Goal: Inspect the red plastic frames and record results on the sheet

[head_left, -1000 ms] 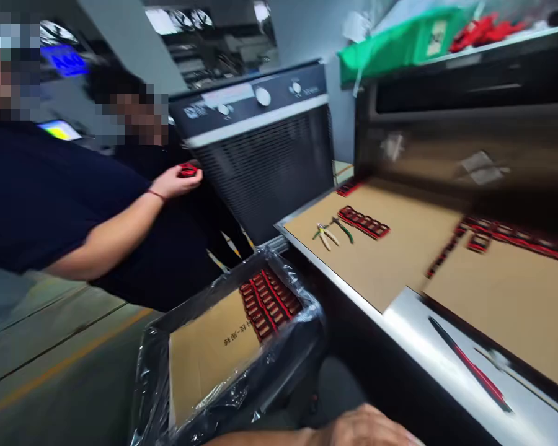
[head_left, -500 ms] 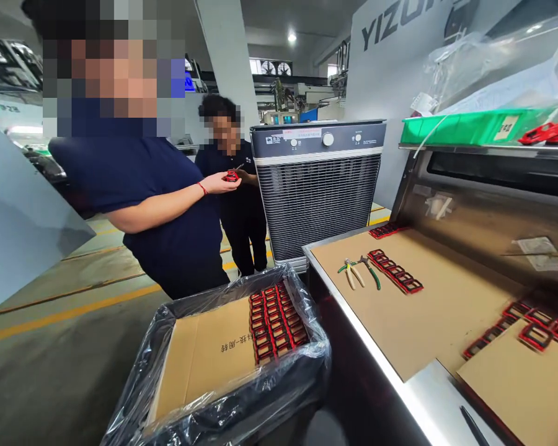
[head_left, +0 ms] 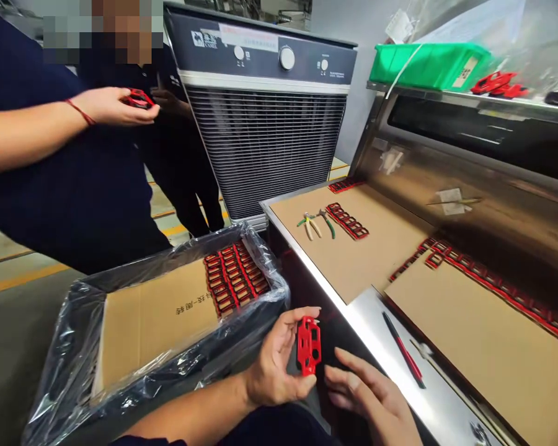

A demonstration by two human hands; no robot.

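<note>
My left hand holds a small red plastic part upright between thumb and fingers, just in front of the steel bench edge. My right hand hovers below and to the right of the part with its fingers spread and nothing in them. Left of my hands stands a plastic-lined box with a cardboard sheet and several rows of red parts packed at its far end.
A co-worker's hand at upper left holds another red part. On the bench lie cardboard sheets, rows of red parts, pliers and a red-black pen. A large air cooler stands behind; a green bin sits on the shelf.
The view has dropped and turned down toward my lap. My two hands have come into view, the left one now holding a red part. The co-worker still holds a part.
</note>
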